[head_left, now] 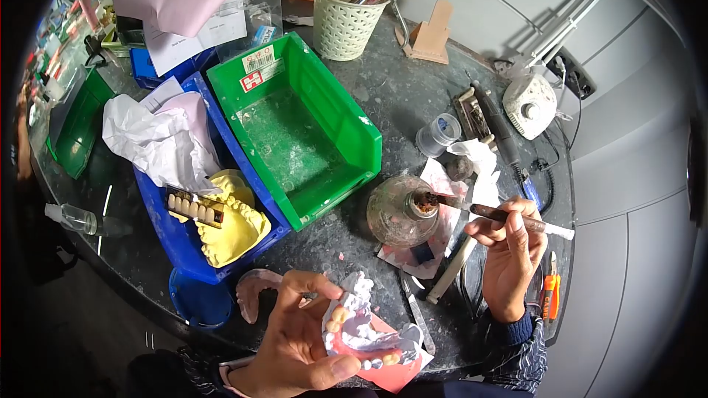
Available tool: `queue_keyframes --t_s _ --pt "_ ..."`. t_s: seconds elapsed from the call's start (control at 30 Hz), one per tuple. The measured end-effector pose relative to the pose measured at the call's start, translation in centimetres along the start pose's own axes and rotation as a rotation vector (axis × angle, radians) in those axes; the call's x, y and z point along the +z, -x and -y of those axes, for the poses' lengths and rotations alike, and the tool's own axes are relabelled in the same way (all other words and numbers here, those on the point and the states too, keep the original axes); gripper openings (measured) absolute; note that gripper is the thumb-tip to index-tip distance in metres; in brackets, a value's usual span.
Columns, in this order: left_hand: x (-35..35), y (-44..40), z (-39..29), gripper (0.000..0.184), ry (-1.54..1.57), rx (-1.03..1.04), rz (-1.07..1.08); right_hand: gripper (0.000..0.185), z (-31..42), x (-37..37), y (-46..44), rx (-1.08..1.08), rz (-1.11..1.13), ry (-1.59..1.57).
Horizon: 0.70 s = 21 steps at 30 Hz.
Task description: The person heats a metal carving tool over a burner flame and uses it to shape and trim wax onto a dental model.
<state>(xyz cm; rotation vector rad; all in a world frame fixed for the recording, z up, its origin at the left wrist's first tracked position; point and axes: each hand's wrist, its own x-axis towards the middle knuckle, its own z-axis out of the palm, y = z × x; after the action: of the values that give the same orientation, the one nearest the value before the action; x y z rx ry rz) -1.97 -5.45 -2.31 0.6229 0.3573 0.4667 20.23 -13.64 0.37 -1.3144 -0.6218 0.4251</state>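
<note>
My left hand (299, 328) grips a white plaster dental cast (361, 324) near the front edge of the bench. Pink wax and several artificial teeth sit along the cast's ridge. Between thumb and fingers of my right hand (511, 262) is a wax knife (490, 213) with a brown handle, pointing left. Its blade is at the mouth of a round glass spirit burner (394, 214); no flame can be made out. Under the cast lies a pink wax sheet (391, 377). A curved pink wax piece (256, 295) rests left of my left hand.
A green bin (324, 203) stands beside a blue bin (166, 232) with yellow casts (240, 228) and crumpled paper. Right of the burner lie a scalpel (418, 313), an orange-handled tool (549, 295) and a handpiece (505, 133). A woven cup (345, 26) stands at the back.
</note>
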Motion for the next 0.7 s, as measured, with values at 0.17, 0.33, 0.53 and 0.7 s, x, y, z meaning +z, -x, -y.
queue_keyframes --t_s 0.17,0.33,0.53,0.7 --pt "0.0 0.2 0.1 0.063 0.009 -0.006 0.007 0.018 0.1 0.1 0.0 0.004 -0.017 0.000" --pt "-0.3 0.0 0.1 0.063 -0.129 0.032 0.030 0.019 0.1 0.2 0.0 0.005 -0.047 0.004" --pt "0.3 -0.2 -0.7 0.055 -0.531 0.144 0.007 0.018 0.2 0.2 0.0 0.008 -0.039 -0.015" --pt "1.0 -0.4 -0.9 0.053 -0.459 0.127 -0.018 0.019 0.2 0.1 0.0 0.005 -0.039 -0.019"
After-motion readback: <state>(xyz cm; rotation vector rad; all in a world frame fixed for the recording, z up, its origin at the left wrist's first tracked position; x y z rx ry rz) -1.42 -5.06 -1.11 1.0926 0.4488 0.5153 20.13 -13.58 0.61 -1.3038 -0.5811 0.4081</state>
